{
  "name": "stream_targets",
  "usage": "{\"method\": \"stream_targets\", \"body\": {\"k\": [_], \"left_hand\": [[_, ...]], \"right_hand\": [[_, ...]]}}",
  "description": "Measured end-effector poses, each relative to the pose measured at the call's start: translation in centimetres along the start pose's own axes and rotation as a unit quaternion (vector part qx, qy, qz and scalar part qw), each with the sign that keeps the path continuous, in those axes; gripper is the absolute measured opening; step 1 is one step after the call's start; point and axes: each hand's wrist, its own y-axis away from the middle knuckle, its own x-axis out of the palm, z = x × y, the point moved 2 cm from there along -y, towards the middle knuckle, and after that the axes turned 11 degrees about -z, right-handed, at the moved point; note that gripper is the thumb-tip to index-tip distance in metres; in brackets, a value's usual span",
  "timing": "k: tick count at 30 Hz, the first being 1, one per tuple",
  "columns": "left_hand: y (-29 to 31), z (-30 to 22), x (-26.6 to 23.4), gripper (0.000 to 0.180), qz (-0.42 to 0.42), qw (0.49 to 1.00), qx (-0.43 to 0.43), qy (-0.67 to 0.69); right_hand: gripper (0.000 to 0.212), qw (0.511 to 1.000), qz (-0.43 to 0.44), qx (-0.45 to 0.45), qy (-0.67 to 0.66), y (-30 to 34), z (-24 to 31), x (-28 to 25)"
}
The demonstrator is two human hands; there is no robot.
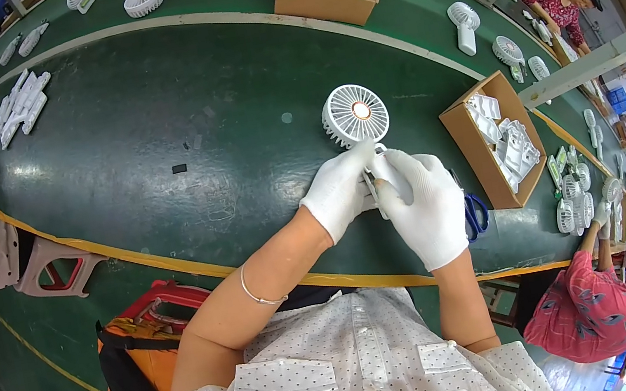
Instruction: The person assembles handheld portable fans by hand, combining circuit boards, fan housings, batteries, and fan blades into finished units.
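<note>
We have our gloved left hand [342, 189] and right hand [427, 207] both closed on the handle of a white fan [356, 114], its round grille facing up, over the green counter [182, 118] before us. Just beside the right hand lie blue-handled scissors [479, 215], near a cardboard box [475, 154] of white parts [518, 149]. We see a small black piece [179, 169] left of the fan.

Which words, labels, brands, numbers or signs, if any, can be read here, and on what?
None can be read.
White round plastic fan, centre: nothing legible.
Open brown cardboard box, right: nothing legible.
Small flat black rectangle, left of centre: any marking too small to read.
</note>
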Motion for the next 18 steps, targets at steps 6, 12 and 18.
{"method": "stream_targets", "body": {"k": [6,12,18], "left_hand": [[0.8,0.1,0.4,0.027,-0.014,0.988,0.083,-0.129],[0.6,-0.3,0.2,0.03,-0.015,0.981,0.117,-0.152],[0.6,-1.6,-0.2,0.022,0.014,0.983,0.174,-0.057]], "right_hand": [[0.036,1.0,0.001,0.006,0.029,0.0,0.3,0.5],[0.049,0.997,-0.047,-0.049,0.044,1.6,0.6,1.9],[0.035,0.989,-0.085,-0.08,-0.093,2.9,0.6,2.2]]}}
